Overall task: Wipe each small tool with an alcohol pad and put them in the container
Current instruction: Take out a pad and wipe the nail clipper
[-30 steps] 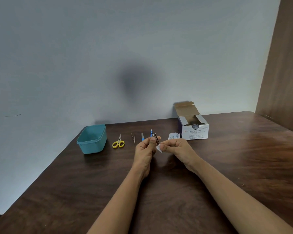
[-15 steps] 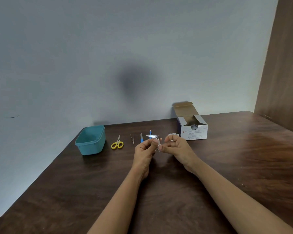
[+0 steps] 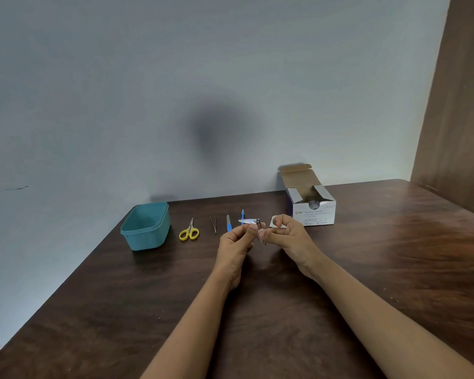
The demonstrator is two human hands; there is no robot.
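A small metal nail clipper (image 3: 253, 224) with its lever swung out to the left is held above the table between both hands. My left hand (image 3: 234, 246) pinches it from the left. My right hand (image 3: 288, 239) pinches it from the right with a white alcohol pad (image 3: 261, 233) at the fingertips. On the table behind lie yellow-handled scissors (image 3: 189, 231), thin tweezers (image 3: 213, 223), a blue-handled file (image 3: 228, 223) and a thin blue tool (image 3: 242, 215). A teal container (image 3: 146, 226) stands at the far left, open.
An open white box of alcohol swabs (image 3: 311, 207) stands at the back right, with a torn wrapper (image 3: 274, 221) beside it behind my right hand. A grey wall runs along the table's far edge. A wooden panel (image 3: 454, 105) rises on the right.
The clipper's shiny lever has swung out to the left. My right hand has moved in closer onto the clipper with the pad, which now shows much less.
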